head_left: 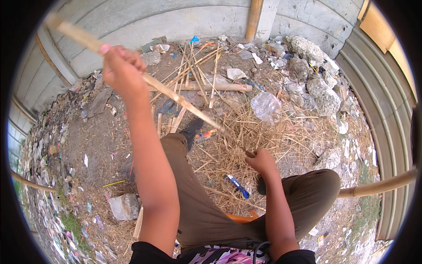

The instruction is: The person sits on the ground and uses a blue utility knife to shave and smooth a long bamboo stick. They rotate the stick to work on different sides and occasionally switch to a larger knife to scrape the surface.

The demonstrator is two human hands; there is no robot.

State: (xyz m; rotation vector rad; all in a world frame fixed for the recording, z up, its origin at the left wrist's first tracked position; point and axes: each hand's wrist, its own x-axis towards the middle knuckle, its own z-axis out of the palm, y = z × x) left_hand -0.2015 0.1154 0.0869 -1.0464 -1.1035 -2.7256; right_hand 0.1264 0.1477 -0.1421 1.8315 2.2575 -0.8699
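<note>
My left hand (124,72) is raised at the upper left, its fingers closed round a long pale bamboo strip (190,105). The strip slants down to the right, its lower end over a heap of shavings (259,132). My right hand (263,162) is closed on the handle of what looks like a knife (250,154), low over the shavings. Its dark blade points up and left to the strip's lower end and is hard to make out against the straw-coloured pile. Below lies a blue box cutter (237,186), touched by neither hand.
Several split bamboo strips (187,70) lie across a bamboo pole (226,87) ahead. A crumpled clear plastic piece (265,106) rests by the shavings. Concrete rubble (323,94) and litter line the right, near a corrugated wall (378,114). A concrete wall (184,24) closes the far side.
</note>
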